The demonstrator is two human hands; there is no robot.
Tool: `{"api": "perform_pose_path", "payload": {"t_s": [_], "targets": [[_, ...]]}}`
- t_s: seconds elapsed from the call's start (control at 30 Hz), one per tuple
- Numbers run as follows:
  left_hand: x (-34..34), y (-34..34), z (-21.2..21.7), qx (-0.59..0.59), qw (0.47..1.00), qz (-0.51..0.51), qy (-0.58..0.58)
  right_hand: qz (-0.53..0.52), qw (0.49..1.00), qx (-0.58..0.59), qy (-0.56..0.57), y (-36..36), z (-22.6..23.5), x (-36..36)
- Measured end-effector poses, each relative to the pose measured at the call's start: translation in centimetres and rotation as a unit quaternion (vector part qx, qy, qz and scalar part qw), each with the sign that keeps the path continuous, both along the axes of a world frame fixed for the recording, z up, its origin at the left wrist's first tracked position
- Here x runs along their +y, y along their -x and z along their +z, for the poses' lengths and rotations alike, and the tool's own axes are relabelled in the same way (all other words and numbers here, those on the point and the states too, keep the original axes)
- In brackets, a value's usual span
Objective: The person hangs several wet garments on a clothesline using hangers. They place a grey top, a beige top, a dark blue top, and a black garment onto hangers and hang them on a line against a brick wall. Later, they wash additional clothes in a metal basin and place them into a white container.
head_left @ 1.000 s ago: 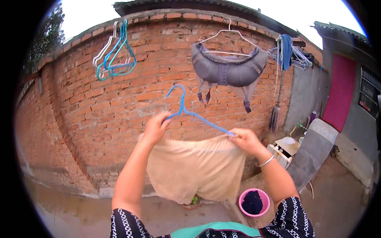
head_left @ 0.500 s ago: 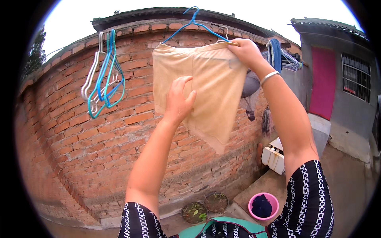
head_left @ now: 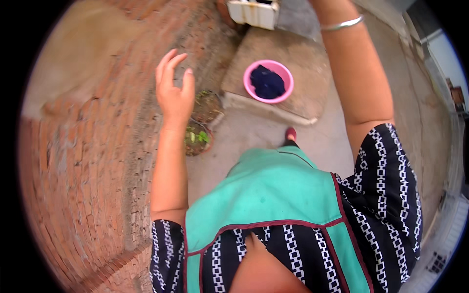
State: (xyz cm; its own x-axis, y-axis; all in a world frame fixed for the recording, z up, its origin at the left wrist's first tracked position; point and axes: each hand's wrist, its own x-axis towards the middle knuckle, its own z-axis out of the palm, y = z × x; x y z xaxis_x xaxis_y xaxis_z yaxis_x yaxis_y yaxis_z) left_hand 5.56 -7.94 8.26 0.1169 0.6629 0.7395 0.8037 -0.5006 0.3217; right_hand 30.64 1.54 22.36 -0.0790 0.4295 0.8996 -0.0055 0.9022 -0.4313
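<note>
Below, left hand [head_left: 173, 93] empty, fingers [head_left: 168, 63] pointing up.

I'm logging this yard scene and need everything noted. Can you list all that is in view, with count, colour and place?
Basin: one, pink, on the concrete slab ahead, upper middle.
Cloth: one bundle, dark blue, inside the basin.
Concrete slab: one, grey, raised above the ground, upper middle.
Plant pots: two, dark, with small green plants, at the foot of the wall.
Brick wall: one, red-brown, along the left.
White box-like thing: one, at the top edge; kind unclear.
Shoe tip: one, red, on the ground above the apron.
Apron: one, teal with dark red trim, lower middle.
Bangle: one, silver, on the right wrist.
Left hand: open, empty, raised near the wall.
Right hand: out of view past the top edge.
</note>
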Motion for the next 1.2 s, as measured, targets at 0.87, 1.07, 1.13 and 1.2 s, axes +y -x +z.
{"api": "perform_pose_path", "payload": {"t_s": [0.87, 1.07, 1.13, 1.2], "targets": [[16.1, -0.2, -45.5, -0.533, 0.503, 0.079, 0.676, -0.289, 0.690, -0.279, 0.602, 3.0, -58.5, 12.1], [26.7, -2.8, -56.6, -0.393, 0.746, 0.086, 0.530, -0.374, 0.600, -0.328, 0.627, 1.0, -67.2, 21.4], [28.3, -5.3, -58.4, -0.331, 0.797, 0.126, 0.489, -0.359, 0.555, -0.368, 0.654, 0.5, -70.0, 22.7], [28.9, -5.9, -58.2, -0.404, 0.757, 0.127, 0.498, -0.334, 0.554, -0.323, 0.690, -0.1, -70.8, 22.3]]}}
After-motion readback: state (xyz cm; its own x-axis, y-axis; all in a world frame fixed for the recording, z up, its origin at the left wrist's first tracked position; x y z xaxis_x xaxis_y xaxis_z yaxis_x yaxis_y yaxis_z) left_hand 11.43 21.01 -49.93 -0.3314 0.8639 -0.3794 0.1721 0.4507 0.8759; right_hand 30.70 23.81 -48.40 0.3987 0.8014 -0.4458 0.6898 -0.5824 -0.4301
